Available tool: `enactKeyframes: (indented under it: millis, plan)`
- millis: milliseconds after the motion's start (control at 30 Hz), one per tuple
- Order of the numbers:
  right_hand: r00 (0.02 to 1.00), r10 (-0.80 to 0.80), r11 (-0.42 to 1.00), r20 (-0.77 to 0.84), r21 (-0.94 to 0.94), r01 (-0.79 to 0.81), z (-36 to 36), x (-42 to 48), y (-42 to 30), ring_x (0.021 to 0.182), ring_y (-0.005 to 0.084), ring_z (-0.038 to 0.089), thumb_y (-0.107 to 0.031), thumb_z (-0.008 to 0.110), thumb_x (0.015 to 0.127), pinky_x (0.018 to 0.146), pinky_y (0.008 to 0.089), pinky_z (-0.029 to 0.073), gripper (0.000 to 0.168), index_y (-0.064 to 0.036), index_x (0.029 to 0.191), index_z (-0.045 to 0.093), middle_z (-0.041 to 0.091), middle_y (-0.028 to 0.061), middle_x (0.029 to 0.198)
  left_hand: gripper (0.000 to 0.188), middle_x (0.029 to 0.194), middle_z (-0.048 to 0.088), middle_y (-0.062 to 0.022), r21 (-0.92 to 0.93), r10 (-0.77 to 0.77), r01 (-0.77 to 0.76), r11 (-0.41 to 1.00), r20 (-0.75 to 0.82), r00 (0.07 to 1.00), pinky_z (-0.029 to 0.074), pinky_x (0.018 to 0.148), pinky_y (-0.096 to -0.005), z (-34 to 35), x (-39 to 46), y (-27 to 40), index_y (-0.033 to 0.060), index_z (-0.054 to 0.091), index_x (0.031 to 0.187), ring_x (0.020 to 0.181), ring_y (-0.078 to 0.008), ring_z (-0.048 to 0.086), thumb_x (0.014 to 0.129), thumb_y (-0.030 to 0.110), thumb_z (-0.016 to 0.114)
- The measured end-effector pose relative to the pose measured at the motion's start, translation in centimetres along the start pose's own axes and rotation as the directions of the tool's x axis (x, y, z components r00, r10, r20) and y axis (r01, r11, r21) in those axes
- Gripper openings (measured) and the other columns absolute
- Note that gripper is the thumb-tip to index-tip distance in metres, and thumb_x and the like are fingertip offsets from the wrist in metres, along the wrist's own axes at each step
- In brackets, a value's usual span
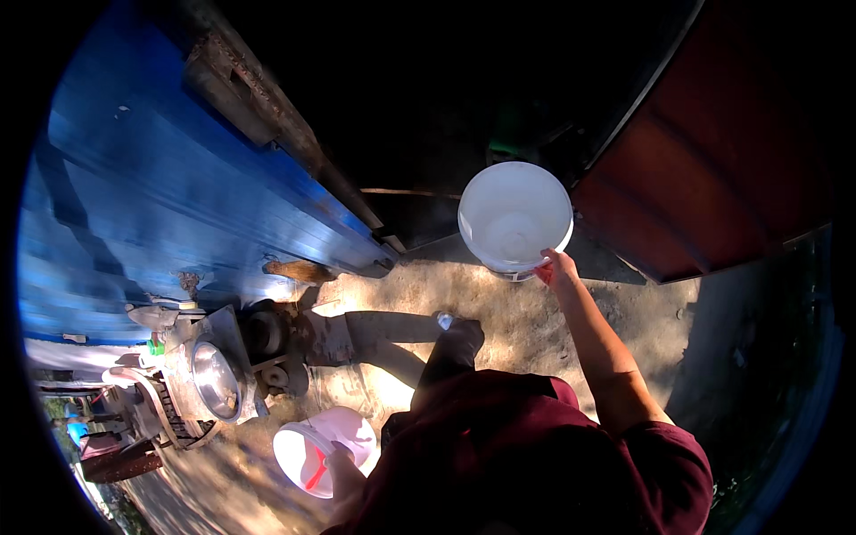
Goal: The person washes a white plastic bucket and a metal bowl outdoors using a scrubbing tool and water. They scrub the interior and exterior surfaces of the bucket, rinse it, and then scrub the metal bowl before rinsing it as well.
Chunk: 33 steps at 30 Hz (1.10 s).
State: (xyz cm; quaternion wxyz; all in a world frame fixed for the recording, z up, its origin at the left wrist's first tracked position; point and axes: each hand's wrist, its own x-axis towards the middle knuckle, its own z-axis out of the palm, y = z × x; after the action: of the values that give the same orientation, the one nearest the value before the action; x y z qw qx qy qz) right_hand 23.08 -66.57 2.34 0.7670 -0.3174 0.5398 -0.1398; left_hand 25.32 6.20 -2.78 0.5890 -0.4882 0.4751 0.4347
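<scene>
My right hand grips the rim of a white plastic bucket held out in front of me. Its mouth faces me, and the inside looks bare down to the round bottom. Low at my left side, my left hand holds a second white plastic bucket by its rim. That one is tilted with its mouth to the left. A red plastic tool, perhaps a scoop, lies inside it; part of its shape is lost in glare.
Ahead is a dark doorway between a blue metal wall and a reddish-brown metal door. At left, a metal basin rests on a small table. A tire stands beside it. A broom leans near the wall.
</scene>
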Motion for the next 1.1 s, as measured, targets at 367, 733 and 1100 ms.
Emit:
enactKeyframes:
  millis: [367,733,1100]
  plan:
    - [0.997,0.073,0.982,-0.027,-0.172,-0.077,15.6,18.8,-6.8,0.071,0.0263,0.061,-0.010,0.060,0.078,0.048,0.0337,0.055,0.031,-0.011,0.106,0.048,0.059,0.0116,0.092,0.033,0.084,0.063,-0.0148,0.746,0.430,-0.383,0.545,0.143,0.891,0.060,0.060,-0.0385,-14.4,-3.8,-17.8,-0.0025,0.063,0.090,0.072,-0.0275,0.065,0.082,0.028,0.055]
    - [0.972,0.217,0.779,-0.093,-0.584,-0.229,34.2,41.0,2.6,0.086,0.0370,0.060,-0.008,0.063,0.070,0.061,0.0502,0.056,0.055,-0.012,0.120,0.042,0.052,0.0150,0.112,0.045,0.091,0.065,-0.0219,0.645,0.352,-0.402,0.650,0.213,0.911,0.057,0.075,-0.0389,-27.8,-11.4,-24.1,-0.0118,0.056,0.096,0.085,-0.0316,0.066,0.064,0.019,0.054]
    - [0.945,0.294,0.617,0.141,-0.783,-0.076,51.3,44.2,15.4,0.069,0.0318,0.064,-0.011,0.067,0.068,0.046,0.0366,0.057,0.077,-0.010,0.135,0.029,0.057,0.0202,0.103,0.049,0.089,0.065,-0.0213,0.560,0.601,-0.587,0.584,0.187,0.777,0.058,0.070,-0.0349,-38.1,-13.2,-26.8,-0.0148,0.048,0.102,0.080,-0.0293,0.067,0.068,0.020,0.054]
